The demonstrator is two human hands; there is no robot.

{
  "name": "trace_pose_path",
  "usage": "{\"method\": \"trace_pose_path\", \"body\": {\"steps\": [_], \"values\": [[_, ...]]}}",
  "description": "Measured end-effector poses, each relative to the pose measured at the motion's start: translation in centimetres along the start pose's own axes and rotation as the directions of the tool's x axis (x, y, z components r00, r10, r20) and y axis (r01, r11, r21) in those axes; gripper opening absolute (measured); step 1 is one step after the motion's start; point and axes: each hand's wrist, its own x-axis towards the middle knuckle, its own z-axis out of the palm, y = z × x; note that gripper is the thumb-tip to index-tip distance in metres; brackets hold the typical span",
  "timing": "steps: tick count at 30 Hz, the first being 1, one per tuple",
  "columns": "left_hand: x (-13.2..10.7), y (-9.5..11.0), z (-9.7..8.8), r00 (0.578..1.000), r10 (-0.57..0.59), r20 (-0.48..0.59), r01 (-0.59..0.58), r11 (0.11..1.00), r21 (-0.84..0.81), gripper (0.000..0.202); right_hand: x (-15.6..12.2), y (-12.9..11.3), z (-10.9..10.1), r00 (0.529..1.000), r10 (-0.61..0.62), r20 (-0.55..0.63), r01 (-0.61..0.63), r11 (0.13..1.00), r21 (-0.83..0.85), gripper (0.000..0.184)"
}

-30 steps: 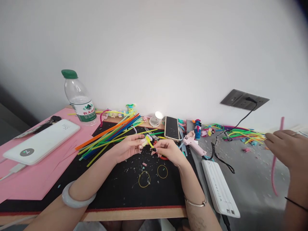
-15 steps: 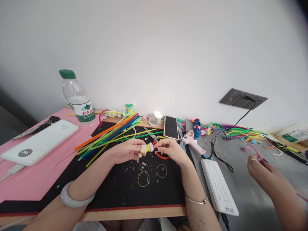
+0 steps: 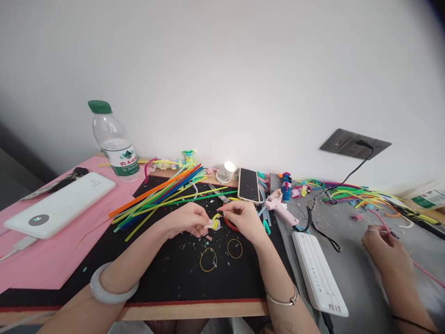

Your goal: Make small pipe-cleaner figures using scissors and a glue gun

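Now both hands sit lower than half a second ago, close over the black mat (image 3: 167, 273). The left hand (image 3: 189, 221) and right hand (image 3: 242, 217) each pinch the small yellow piece (image 3: 216, 224) between them, its tip curled over where it stood straighter before, so the bending looks under way. Yellow loops (image 3: 208, 259) lie just below the right hand

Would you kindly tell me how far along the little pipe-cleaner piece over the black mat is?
Two yellow rings lie finished-looking on the black mat, and small figures stand by the wall. In hand: the left hand and right hand pinch a yellow-and-white piece between them. Left, seemingly: the straight pipe cleaners lie unused and the glue gun lies untouched.
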Motion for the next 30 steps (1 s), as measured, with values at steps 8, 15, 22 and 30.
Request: {"method": "trace_pose_path", "body": {"steps": [8,15,22,30], "values": [[0.5,0.2,0.1,0.935,0.084,-0.343,-0.143,0.978,-0.151,0.024,0.0,-0.2,0.9,0.976,-0.213,-0.040,0.198,0.952,-0.232,0.025],[0.7,0.0,-0.2,0.935,0.174,-0.308,-0.289,0.876,-0.385,0.021,0.1,0.0,1.2,0.991,-0.131,-0.014,0.126,0.975,-0.182,0.025],[0.7,0.0,-0.3,0.962,0.236,-0.139,-0.273,0.805,-0.527,0.016,0.3,0.3,0.7,0.995,-0.045,0.091,0.050,0.998,-0.047,0.020],[-0.1,0.0,-0.7,0.975,0.177,0.132,-0.141,0.960,-0.242,0.026,0.4,0.5,-0.2,0.991,-0.063,0.115,0.084,0.978,-0.190,0.014]]}}
